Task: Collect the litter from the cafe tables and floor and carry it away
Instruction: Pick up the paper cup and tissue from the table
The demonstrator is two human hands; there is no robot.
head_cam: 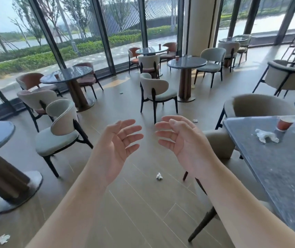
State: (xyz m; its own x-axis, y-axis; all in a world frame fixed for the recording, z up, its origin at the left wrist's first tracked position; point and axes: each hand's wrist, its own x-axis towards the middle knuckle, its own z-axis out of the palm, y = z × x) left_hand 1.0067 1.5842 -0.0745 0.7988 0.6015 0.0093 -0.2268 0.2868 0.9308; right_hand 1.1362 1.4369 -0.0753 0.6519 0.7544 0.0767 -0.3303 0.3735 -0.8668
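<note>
Both hands up in front, palms facing each other, nothing held: left hand [115, 149] w/ fingers spread and loose, right hand [182, 142] same, fingers slightly bent. Litter: crumpled tissue [159, 176] on the floor [143, 212] below the hands, another wad [3, 238] at bottom left, a third [195, 120] by the chair. On the near table [277, 167] at right, a tissue [266, 136] just beside an orange paper cup [285, 123]. Far tables prob. carry cups too, too small to be sure.

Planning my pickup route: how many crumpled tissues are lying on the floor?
3: one tissue below the hands, one at bottom left, one beside the right-hand armchair. Furniture may hide others.
</note>
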